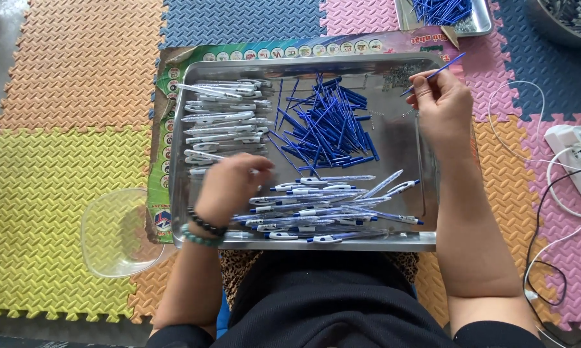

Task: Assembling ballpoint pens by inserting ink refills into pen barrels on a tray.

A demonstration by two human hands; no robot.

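A metal tray (426, 161) lies in front of me on foam mats. It holds a stack of clear pen barrels (223, 119) at the left, a heap of blue refills (326, 125) in the middle and several assembled pens (329, 209) near the front edge. My right hand (440, 103) is raised over the tray's far right corner, pinching one blue refill (440, 71) that points up and right. My left hand (229, 183), with two bead bracelets at the wrist, rests palm down on the lowest clear barrels, fingers curled over them; what it grips is hidden.
A clear plastic bowl (113, 235) sits left of the tray. A second tray with blue refills (442, 13) and a metal bowl (567, 19) stand at the back right. A white power strip (577, 158) and cables (542, 193) lie at the right.
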